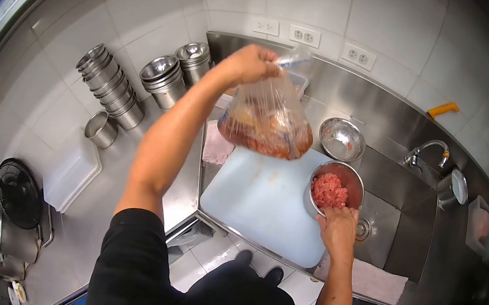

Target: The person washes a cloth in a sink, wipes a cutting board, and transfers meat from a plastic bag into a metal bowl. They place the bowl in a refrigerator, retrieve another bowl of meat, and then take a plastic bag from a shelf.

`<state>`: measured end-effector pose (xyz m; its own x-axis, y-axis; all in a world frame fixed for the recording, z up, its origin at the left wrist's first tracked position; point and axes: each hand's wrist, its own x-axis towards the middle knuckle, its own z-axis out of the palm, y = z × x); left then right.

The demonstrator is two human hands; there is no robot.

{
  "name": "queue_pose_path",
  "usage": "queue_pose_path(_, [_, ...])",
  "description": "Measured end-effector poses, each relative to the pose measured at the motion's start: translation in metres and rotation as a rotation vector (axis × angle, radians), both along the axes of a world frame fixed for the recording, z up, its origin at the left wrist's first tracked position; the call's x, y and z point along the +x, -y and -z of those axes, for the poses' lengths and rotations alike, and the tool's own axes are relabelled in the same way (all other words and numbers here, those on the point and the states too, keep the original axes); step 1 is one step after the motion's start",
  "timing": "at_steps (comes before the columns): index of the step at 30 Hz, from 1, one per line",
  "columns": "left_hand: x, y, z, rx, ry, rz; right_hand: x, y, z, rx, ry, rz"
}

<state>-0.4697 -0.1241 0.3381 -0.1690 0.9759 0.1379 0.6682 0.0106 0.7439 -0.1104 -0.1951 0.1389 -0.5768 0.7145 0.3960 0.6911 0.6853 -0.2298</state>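
My left hand [250, 64] is closed on the gathered neck of a clear plastic bag [271, 116]. Reddish-orange contents sag in the bottom of the bag, which hangs above the far part of a white cutting board [263, 201]. My right hand [340, 224] grips the near rim of a round steel container [355, 182], at the board's right edge beside the sink. Ground meat [329, 190] lies inside that container. Just beyond it is a steel bowl [342, 139] with small reddish bits in it.
At left, stacked steel containers [111, 85] and a white plastic tray [71, 176] stand on the steel counter. To the right are the sink [381, 220] and its faucet [430, 151]. Pink cloths [378, 282] lie along the front edge and left of the board.
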Motion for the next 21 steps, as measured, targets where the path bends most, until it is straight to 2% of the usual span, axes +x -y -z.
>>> queue_pose_path(2, [0.003,-0.004,-0.013,-0.007,0.007,0.044,0.000,-0.001,-0.002,0.001,0.044,0.006])
queue_pose_path(7, [0.011,-0.005,0.000,0.044,-0.025,0.116,-0.005,-0.009,-0.006,-0.041,0.039,0.038])
queue_pose_path(11, [-0.004,-0.029,0.056,-0.005,0.113,0.197,-0.008,-0.025,0.002,-0.011,0.083,0.086])
queue_pose_path(12, [0.001,-0.023,0.058,-0.095,0.091,0.184,-0.008,-0.027,0.004,-0.006,0.100,0.095])
queue_pose_path(15, [0.013,-0.012,0.094,-0.081,0.027,0.311,-0.011,-0.031,-0.002,-0.061,0.096,0.104])
queue_pose_path(18, [0.031,0.002,0.114,-0.229,0.066,0.391,-0.010,-0.030,-0.013,-0.128,0.092,0.104])
queue_pose_path(21, [0.044,0.021,0.089,-0.243,-0.055,0.416,-0.027,-0.011,-0.041,-0.005,-0.152,0.092])
